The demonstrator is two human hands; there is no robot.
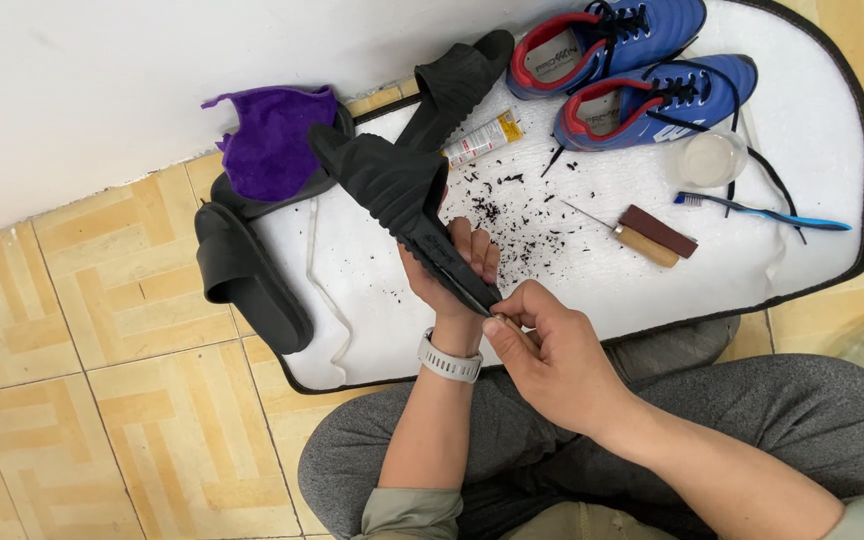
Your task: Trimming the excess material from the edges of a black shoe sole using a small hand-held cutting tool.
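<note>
on white mat (812, 160), tiled floor (102, 400), left hand (447, 275) holding black slide sandal (392, 185)

I am viewing a mat (812, 150): sneakers (632, 70) lying at its far edge, toothbrush (762, 210) right, sandal (252, 275) left, glue tube (482, 138) between.

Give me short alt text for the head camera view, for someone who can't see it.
Seen from above, a seated person's left hand grips a black slide sandal while the right hand works at its edge. Around it on a white mat lie dark crumbs, blue sports shoes, a toothbrush and a purple cloth.
</note>
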